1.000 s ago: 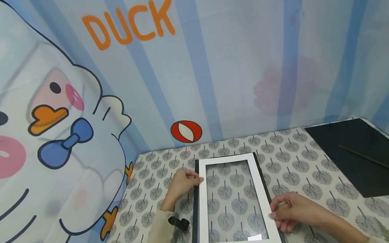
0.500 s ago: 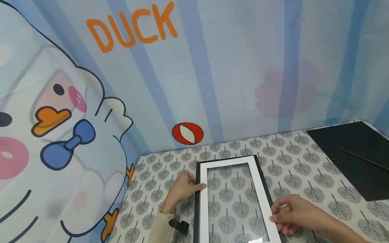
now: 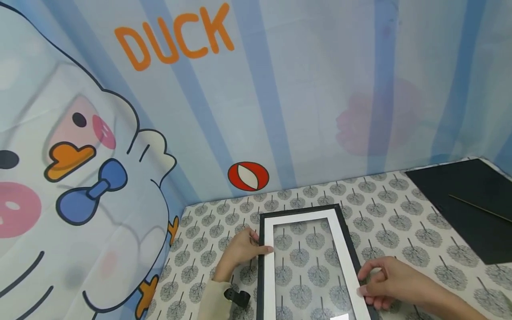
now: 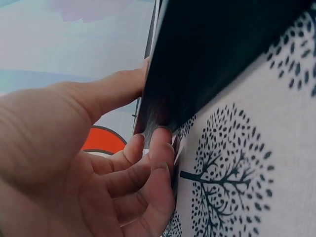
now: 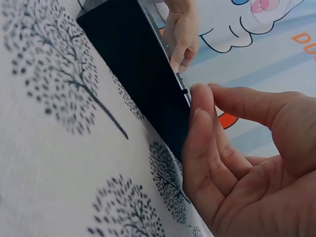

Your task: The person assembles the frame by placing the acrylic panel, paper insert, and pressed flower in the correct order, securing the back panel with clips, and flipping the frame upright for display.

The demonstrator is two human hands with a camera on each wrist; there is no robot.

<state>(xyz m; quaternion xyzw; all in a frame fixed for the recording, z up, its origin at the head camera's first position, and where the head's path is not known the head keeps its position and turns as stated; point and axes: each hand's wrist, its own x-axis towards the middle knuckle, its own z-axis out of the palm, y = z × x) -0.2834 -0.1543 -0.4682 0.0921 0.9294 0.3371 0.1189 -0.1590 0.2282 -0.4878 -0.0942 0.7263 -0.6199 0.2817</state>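
Observation:
A black picture frame (image 3: 352,249) lies on the patterned cloth in the head view, its near end cut off. Inside it sits a white mat (image 3: 269,275) around a clear pane (image 3: 320,258); glass or plastic, I cannot tell. My left hand (image 3: 240,251) holds the left side, thumb on the mat. In the left wrist view, its curled fingers (image 4: 160,153) touch the dark outer side. My right hand (image 3: 386,282) pinches the right side, thumb at the mat's edge. The right wrist view shows that thumb (image 5: 247,101) meeting the index finger over the frame's rim.
At the far right lies a black panel (image 3: 448,180) with a thin stick-like strip (image 3: 480,208) across it. A tree-print cloth (image 3: 216,231) covers the table. A duck-print curtain (image 3: 312,89) rises behind. A black strapped device (image 3: 240,297) is on my left wrist.
The white mat has shifted toward me within the frame, so more black border shows along the far edge. My left thumb has moved slightly nearer me; my right hand stays at its side.

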